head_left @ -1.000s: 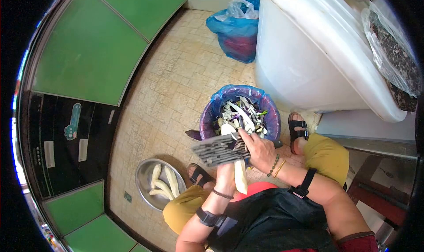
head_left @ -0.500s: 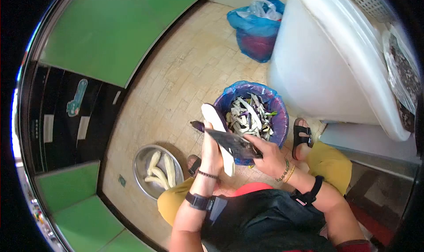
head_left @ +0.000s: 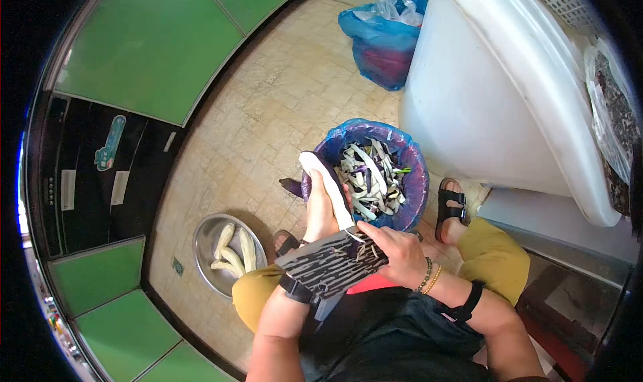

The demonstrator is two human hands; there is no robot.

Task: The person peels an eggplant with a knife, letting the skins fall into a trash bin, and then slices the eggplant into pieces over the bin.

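My left hand (head_left: 321,211) is wrapped round a long eggplant (head_left: 329,184), whose upper face is white and peeled while dark purple skin shows along its edge. In my right hand (head_left: 400,253) is a cleaver (head_left: 331,263) with a wide dark blade, streaked with pale lines. The blade lies across the eggplant's near end, above my left wrist, and hides that end. Beneath the eggplant stands a bin (head_left: 420,174) lined with a blue bag, holding white and purple peelings (head_left: 372,181). An unpeeled dark eggplant (head_left: 291,186) shows beside the bin.
On the floor at left, a metal bowl (head_left: 201,258) holds several peeled eggplants (head_left: 229,260). A blue bag (head_left: 383,43) sits near a large white tub-like fixture (head_left: 489,107). Green cabinets (head_left: 147,53) line the left side. My sandalled foot (head_left: 453,211) is right of the bin.
The cleaver has come down toward me to the eggplant's near end, and its broad face has turned toward the camera. My left hand still grips the eggplant.
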